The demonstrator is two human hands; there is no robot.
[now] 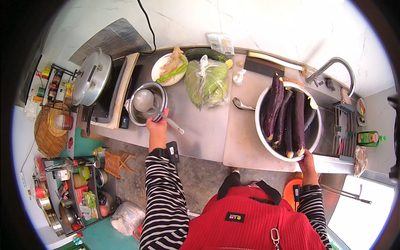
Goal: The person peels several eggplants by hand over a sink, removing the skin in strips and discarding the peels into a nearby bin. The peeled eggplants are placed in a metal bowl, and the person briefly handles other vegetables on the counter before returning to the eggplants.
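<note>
My left hand (157,124) grips the near rim of a metal bowl (133,116) at the left of the counter. A metal ladle (143,100) rests across that bowl, its handle passing over the rim beside my fingers. My right hand (307,163) holds the near rim of a white-rimmed basin (259,125) on the right, its thumb up on the edge. Several long purple eggplants (288,122) lie side by side in the basin. The fingers beneath its rim are hidden. Left of the basin, a metal spoon (243,105) lies on the pale board (240,140).
A lidded pot (92,77) stands on the cooktop (116,90) at left. Behind are a plate (169,82) with ginger and green peppers, a bagged green vegetable (207,82), a dark green squash (204,53) and garlic (239,77). A curved faucet (336,61) rises over the sink (326,125).
</note>
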